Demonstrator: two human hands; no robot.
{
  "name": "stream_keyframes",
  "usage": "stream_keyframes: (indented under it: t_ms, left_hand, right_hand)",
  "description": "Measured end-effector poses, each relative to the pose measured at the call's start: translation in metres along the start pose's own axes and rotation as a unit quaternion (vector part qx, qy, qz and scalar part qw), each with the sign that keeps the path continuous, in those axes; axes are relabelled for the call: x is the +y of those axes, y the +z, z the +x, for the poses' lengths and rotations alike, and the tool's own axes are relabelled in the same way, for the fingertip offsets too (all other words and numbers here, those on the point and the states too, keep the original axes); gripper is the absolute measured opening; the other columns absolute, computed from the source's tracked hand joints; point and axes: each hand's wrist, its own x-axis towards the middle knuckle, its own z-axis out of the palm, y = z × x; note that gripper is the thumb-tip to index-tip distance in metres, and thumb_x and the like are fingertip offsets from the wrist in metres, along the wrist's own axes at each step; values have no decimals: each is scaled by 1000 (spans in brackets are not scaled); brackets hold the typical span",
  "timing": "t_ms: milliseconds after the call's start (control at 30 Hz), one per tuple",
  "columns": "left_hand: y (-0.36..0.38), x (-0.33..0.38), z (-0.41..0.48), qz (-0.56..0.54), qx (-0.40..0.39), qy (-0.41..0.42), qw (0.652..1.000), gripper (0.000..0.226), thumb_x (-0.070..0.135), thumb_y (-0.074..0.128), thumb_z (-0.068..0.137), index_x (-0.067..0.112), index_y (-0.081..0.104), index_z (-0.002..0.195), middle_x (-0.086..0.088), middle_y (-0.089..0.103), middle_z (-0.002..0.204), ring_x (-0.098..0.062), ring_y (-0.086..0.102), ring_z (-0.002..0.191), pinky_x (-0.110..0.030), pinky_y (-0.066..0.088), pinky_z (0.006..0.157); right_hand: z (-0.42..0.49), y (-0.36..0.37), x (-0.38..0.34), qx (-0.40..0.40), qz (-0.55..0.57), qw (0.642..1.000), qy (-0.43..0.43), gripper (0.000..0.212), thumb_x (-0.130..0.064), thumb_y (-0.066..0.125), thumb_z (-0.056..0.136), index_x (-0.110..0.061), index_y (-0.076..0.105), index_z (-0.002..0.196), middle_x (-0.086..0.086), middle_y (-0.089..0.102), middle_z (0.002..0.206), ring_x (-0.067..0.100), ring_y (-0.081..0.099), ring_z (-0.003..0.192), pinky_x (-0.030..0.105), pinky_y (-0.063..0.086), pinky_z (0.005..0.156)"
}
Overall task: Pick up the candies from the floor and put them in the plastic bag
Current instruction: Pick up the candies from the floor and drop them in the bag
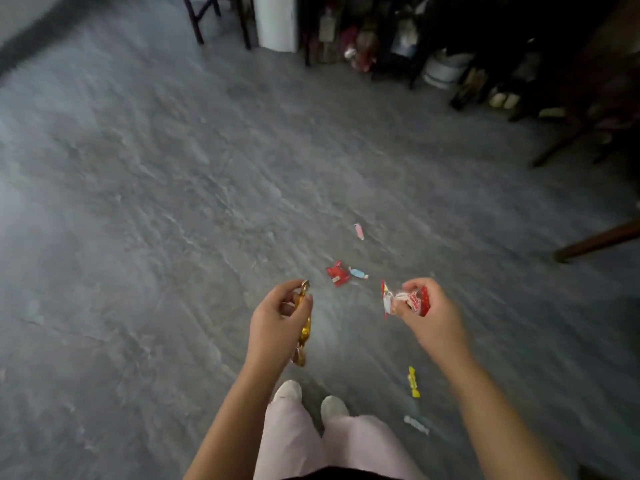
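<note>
Candies scattered on grey floor (173, 202), both hands raised, each gripping sweets.
Left hand (277, 323) clasps gold-wrapped candies (304, 327); right hand (427, 306) pinches red-white candy (412, 299); red packet (338, 273), yellow candy (412, 382) lie loose.

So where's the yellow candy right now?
In the head view, the yellow candy lies on the floor right of the right shoe, with a pale blue candy below.

candies (358, 232) lie on floor (173, 202) before feet (311, 398).
</note>
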Motion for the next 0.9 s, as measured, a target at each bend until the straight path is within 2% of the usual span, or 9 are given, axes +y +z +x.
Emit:
stream_keyframes:
  t_ms: [100, 200, 300, 400, 533, 667, 733, 800, 900]
  left_hand:
    - [17, 34, -2, 85, -123, 67, 986, 21, 17, 64, 81, 36, 63, 92, 6, 56, 64, 1, 50, 54, -7, 38, 53]
    - [32, 64, -3, 149, -229, 127, 953, 32, 16, 63, 82, 48, 55, 86, 3, 56, 65, -4, 52, 60, -9, 39, 54]
    - [57, 85, -7, 175, -298, 166, 924, 20, 17, 62, 83, 31, 62, 97, 0, 58, 65, -3, 54, 58, -7, 39, 49]
    - [92, 100, -20, 195, -359, 195, 891, 18, 11, 62, 83, 23, 62, 96, 5, 53, 60, 5, 53, 51, -5, 38, 46]
    - [152, 107, -59, 247, -436, 251, 828, 23, 15, 63, 82, 25, 62, 103, 9, 53, 68, -4, 54, 52, -8, 39, 47]
    - [219, 110, -129, 257, -527, 301, 752, 23, 16, 63, 82, 25, 63, 104, 7, 52, 75, -9, 53, 56, -25, 47, 61]
    - [252, 108, -175, 243, -576, 316, 714, 26, 17, 64, 81, 38, 59, 94, 5, 54, 75, -19, 55, 62, -37, 50, 65]
    - [285, 104, -224, 233, -609, 332, 682, 33, 17, 64, 81, 47, 52, 85, 6, 55, 74, -21, 56, 63, -36, 50, 63]
    - [335, 93, -303, 231, -648, 352, 635, 26, 17, 65, 80, 39, 58, 93, 11, 53, 75, -12, 54, 61, -27, 47, 62]
  right_hand:
    - [-27, -33, -1, 70, 29, 996, 47, 22, -14, 70, 75, -21, 54, 89, -7, 55, 74, 5, 50, 64, 4, 38, 55]
    - [-59, -57, 3, 143, 66, 982, 104, 24, -17, 72, 74, -28, 52, 83, -7, 57, 74, 9, 53, 66, 12, 40, 58]
    - [-95, -79, 10, 225, 82, 962, 134, 26, -12, 71, 73, -29, 52, 80, -4, 59, 72, 11, 54, 64, 8, 40, 55]
    - [-132, -99, 24, 303, 78, 935, 169, 25, -7, 70, 73, -20, 53, 86, -2, 58, 75, -1, 54, 64, 2, 39, 57]
    - [-189, -122, 55, 396, 88, 886, 226, 27, -2, 70, 70, -20, 53, 82, -2, 57, 70, -12, 50, 58, 5, 38, 59]
    - [-251, -152, 87, 477, 95, 836, 255, 24, -7, 70, 71, -22, 53, 76, -6, 54, 67, -5, 53, 59, 4, 38, 56]
    - [-285, -171, 109, 513, 101, 806, 278, 23, -11, 71, 72, -25, 52, 73, -6, 56, 67, 3, 54, 60, 6, 38, 56]
    - [-322, -194, 135, 543, 101, 780, 293, 23, -10, 71, 72, -25, 53, 73, -2, 57, 69, 5, 53, 60, 6, 38, 57]
    - [-382, -234, 173, 580, 92, 747, 313, 21, -11, 71, 71, -22, 54, 75, 1, 58, 72, 4, 52, 61, 7, 38, 59]
